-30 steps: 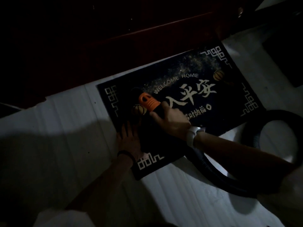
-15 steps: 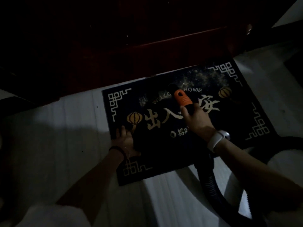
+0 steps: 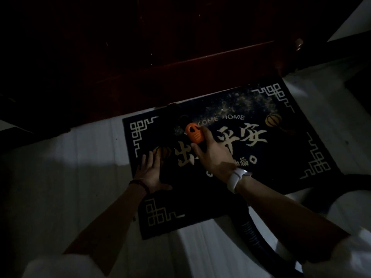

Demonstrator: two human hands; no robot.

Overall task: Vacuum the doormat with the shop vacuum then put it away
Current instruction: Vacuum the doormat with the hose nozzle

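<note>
The dark, flat-pile doormat lies on pale floor beside a reddish wooden door. The left hand presses its near-left part, fingers spread flat. The right hand grips the orange ribbed nozzle at mat centre-left; a ridged black hose trails off its near edge.

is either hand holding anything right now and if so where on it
The right hand grips the black vacuum hose just behind its orange nozzle collar. The left hand holds nothing; it rests flat on the dark doormat.
</note>
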